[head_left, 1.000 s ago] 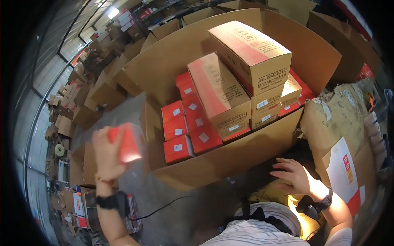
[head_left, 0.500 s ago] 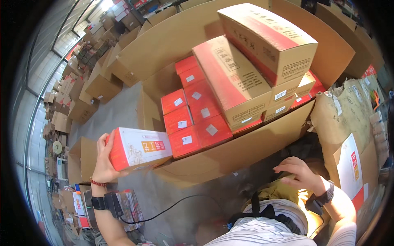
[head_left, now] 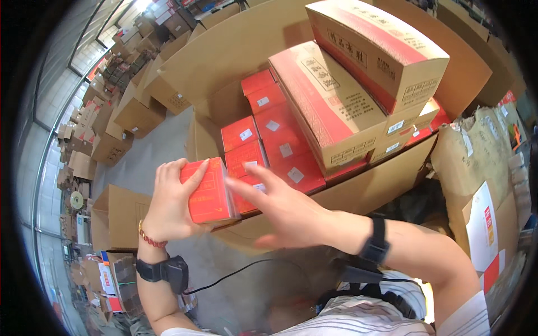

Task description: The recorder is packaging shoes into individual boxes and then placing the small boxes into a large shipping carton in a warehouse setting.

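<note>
A big open cardboard carton [head_left: 370, 190] fills the middle of the view, its flaps spread, with more brown cartons [head_left: 126, 112] stacked on the grey floor [head_left: 162, 145] beyond its left side. Inside, two long tan-and-red cartons [head_left: 330, 101] lie across the right half, the upper one tilted on the lower. Rows of small red boxes [head_left: 274, 131] with white labels pack the left half, down to the near edge. The small red box [head_left: 208, 191] in hand now sits at the carton's near-left corner, touching the end of the front row; half a second ago it was held out over the floor, left of the carton, broad face up, and a second ago it was lifted higher and farther left. The left hand [head_left: 171, 204] wraps its outer side, fingers over the top, thumb below: closed on the box. The right hand [head_left: 283, 210], which a second ago lay low by the person's lap, has come up; its fingers are spread flat against the box's inner face and the neighbouring boxes, pressing, not grasping. Judgement: the box is being seated into the front row, the placing nearly complete. A black band shows on each wrist, a cable [head_left: 235, 274] trailing from the left one.
</note>
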{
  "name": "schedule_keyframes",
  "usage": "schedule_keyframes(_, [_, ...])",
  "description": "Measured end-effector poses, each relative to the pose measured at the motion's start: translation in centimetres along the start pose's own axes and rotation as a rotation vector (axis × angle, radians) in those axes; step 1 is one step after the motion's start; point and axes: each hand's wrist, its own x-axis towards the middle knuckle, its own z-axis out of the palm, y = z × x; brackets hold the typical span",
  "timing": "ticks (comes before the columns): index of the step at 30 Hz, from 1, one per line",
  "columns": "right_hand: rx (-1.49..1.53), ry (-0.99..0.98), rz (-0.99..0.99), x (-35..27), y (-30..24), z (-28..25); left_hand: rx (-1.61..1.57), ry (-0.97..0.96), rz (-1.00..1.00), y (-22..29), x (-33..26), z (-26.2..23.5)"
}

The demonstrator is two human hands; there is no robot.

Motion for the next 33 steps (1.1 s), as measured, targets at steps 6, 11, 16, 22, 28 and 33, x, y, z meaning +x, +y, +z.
schedule_keyframes(6, [0.11, 0.039, -0.104, 5.6, 2.3, 3.3, -0.426, 0.176, -0.026, -2.5, -3.6, 4.4])
schedule_keyframes(11, [0.01, 0.051, -0.138, 5.2, 2.2, 3.9, -1.518, 1.048, -0.6, -4.2, -8.9, 20.2])
schedule_keyframes(16, [-0.135, -0.001, -0.231, 8.2, -1.7, 4.0, -1.452, 1.029, -0.815, -1.9, -10.1, 25.3])
schedule_keyframes(22, [-0.345, -0.282, 0.051, 10.3, 2.4, 6.8, -1.275, 0.901, -0.729, -5.5, -9.1, 24.6])
schedule_keyframes(28, [-0.669, -0.213, 0.102, 5.7, 8.7, 14.1, -0.231, 0.026, -0.573, -6.3, -3.8, 23.6])
schedule_keyframes(33, [-0.626, -0.149, -0.109, -3.3, 9.2, 4.4, -0.076, -0.086, -0.566, -3.2, -3.0, 28.0])
